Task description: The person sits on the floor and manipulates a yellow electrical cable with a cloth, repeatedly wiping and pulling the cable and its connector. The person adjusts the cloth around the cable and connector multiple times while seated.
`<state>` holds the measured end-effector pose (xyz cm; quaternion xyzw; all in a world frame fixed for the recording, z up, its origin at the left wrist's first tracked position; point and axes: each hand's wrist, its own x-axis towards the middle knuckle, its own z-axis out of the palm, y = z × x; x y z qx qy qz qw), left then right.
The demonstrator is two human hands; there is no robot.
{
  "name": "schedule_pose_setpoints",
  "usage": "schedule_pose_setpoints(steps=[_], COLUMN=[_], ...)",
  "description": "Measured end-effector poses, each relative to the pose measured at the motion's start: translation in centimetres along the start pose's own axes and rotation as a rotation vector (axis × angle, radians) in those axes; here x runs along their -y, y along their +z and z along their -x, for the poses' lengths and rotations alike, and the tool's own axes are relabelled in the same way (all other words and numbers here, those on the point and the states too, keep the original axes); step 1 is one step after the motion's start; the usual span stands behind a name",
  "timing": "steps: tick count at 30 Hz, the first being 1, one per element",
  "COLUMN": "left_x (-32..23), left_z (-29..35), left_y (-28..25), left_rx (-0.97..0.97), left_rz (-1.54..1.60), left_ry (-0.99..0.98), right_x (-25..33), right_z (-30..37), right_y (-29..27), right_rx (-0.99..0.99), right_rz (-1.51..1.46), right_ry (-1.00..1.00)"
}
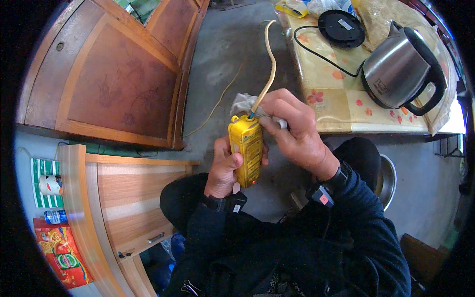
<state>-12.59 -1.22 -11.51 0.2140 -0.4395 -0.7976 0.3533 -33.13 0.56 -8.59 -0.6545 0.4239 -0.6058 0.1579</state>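
Observation:
My left hand is wrapped round a yellow box-shaped power strip, held upright above my lap. A small red light glows at its lower end. A cream-coloured cord comes out of its top, with a bit of blue showing where it enters. My right hand is closed on a crumpled whitish cloth, which is pressed against the cord at the top of the strip. Part of the cloth is hidden behind my fingers.
On the right, a flowered tablecloth carries a steel kettle and its black base. Wooden cabinets stand on the left. The cord trails along the grey floor. A metal basin sits beside my right knee.

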Motion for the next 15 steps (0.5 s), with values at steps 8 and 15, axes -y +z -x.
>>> schedule_pose_setpoints(steps=[8, 15], left_x=[0.2, 0.9], left_z=[0.0, 0.5], left_y=[-1.0, -1.9], left_rx=[-0.046, -0.020], left_rz=[-0.075, -0.192], left_ry=[0.022, -0.022], right_x=[2.6, 1.6], right_z=[-0.8, -0.2], right_y=[-2.3, -1.4], right_rx=[-0.013, 0.182], right_rz=[0.056, 0.172], right_ry=[-0.032, -0.086])
